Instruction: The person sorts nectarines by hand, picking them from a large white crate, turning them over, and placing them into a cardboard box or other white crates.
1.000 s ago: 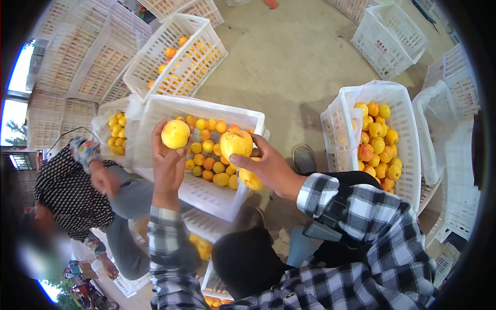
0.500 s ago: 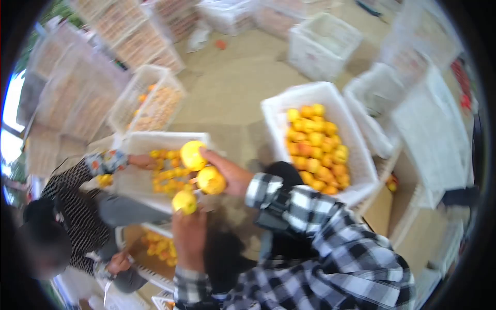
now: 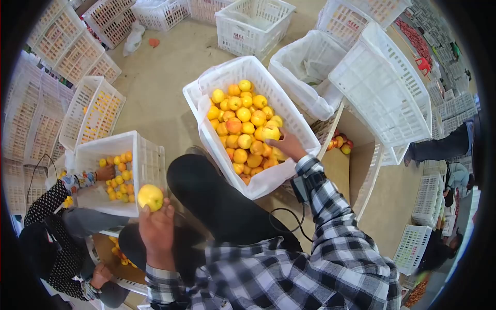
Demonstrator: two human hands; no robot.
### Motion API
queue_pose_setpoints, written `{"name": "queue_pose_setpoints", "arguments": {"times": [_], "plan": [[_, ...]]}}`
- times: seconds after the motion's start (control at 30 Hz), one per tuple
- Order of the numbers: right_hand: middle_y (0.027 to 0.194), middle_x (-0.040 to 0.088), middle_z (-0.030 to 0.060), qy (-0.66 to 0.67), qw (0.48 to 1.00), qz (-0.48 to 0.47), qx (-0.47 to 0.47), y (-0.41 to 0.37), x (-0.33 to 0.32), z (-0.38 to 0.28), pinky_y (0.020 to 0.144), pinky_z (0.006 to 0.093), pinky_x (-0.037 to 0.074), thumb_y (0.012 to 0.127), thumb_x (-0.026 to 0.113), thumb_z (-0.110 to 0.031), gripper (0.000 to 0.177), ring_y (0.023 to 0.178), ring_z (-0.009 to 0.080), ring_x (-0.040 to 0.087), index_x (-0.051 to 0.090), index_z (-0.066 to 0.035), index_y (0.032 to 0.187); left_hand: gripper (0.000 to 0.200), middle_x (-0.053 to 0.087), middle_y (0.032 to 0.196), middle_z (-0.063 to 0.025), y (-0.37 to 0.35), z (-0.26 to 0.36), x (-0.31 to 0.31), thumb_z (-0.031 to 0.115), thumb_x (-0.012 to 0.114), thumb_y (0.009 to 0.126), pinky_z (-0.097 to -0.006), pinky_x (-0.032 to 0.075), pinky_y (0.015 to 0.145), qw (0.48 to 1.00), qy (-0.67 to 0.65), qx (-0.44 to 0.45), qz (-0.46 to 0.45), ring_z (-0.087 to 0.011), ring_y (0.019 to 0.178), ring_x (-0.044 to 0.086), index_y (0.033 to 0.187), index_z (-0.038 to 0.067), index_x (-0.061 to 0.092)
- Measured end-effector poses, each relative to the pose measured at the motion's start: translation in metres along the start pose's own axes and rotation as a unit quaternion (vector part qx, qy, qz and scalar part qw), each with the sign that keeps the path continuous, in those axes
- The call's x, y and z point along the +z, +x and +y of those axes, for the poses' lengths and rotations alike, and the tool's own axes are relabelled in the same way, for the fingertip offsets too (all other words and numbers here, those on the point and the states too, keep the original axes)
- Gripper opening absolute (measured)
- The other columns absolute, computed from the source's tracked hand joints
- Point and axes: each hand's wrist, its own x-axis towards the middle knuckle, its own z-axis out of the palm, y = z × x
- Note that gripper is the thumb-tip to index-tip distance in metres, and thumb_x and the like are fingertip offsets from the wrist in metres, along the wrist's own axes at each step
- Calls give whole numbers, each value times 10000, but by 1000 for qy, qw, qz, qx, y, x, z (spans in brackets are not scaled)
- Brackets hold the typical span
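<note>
My left hand is raised at the lower left, its fingers wrapped round a yellow fruit. In the white crate at the middle lie many yellow-orange fruits. Over the crate's right side reaches my right hand, its fingers closed on a yellow fruit just above the others. A plastic lining shows at the crate's near edge.
At the left, a co-worker's hand reaches into another white crate of fruits. An open carton with red fruits stands at the right. Lined crate and upright crate stand behind it.
The view has turned right. My right hand has moved away from my left hand to the middle crate. Two fruits that were by my right hand are no longer together there.
</note>
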Motion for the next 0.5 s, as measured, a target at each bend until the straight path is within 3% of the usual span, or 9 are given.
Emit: {"name": "queue_pose_setpoints", "arguments": {"times": [0.03,0.1,0.13,0.17,0.23,0.37,0.5], "plan": [[1161,612,214,-4,1000,-7,4,0,-8,1,958,386,439,734,724,-481,844,1091,337,588,416,-3,1358,473,495,1308,-163,-2,-1,-4,234,498,929,-312,494,886,1000,20,2,-5,-224,1015,558,1359,65,398],[1159,612,204,-197,975,-65,-73,7,-20,8,915,413,457,714,729,-457,808,1066,333,595,440,-56,1353,474,492,1312,-156,-3,-5,-8,241,496,933,-310,491,889,1000,23,-3,9,-217,1019,556,1363,69,395],[1150,622,170,-228,965,-74,-107,18,-12,27,876,431,473,709,730,-425,740,1042,335,598,473,-127,1335,474,491,1313,-156,-4,-7,-7,244,497,935,-311,490,890,1000,18,-6,13,-216,1021,556,1364,70,395],[1150,622,170,-230,965,-80,-101,14,-9,35,876,431,473,709,730,-425,740,1042,335,598,473,-127,1335,474,491,1314,-156,-6,-16,-9,247,498,937,-312,489,892,1000,12,-12,17,-214,1023,555,1364,71,395],[1124,634,154,-318,916,-183,-162,12,3,15,869,426,479,710,728,-409,704,1038,319,606,487,-157,1322,475,491,1313,-155,-5,-20,-10,248,499,940,-311,489,892,999,7,-19,33,-211,1029,552,1368,71,391],[1072,656,127,-306,889,-294,-174,1,42,0,854,424,486,693,734,-396,658,1001,306,626,530,-205,1288,483,489,1311,-158,-6,-17,-11,238,505,940,-315,485,896,1000,6,-8,29,-216,1040,546,1375,67,383],[1076,657,118,-344,857,-337,-184,-1,68,7,843,407,493,716,732,-381,618,995,306,627,543,-205,1277,506,464,1328,-169,-6,-8,-12,233,518,935,-322,481,898,1000,-3,10,30,-226,1058,531,1387,67,364]]}}
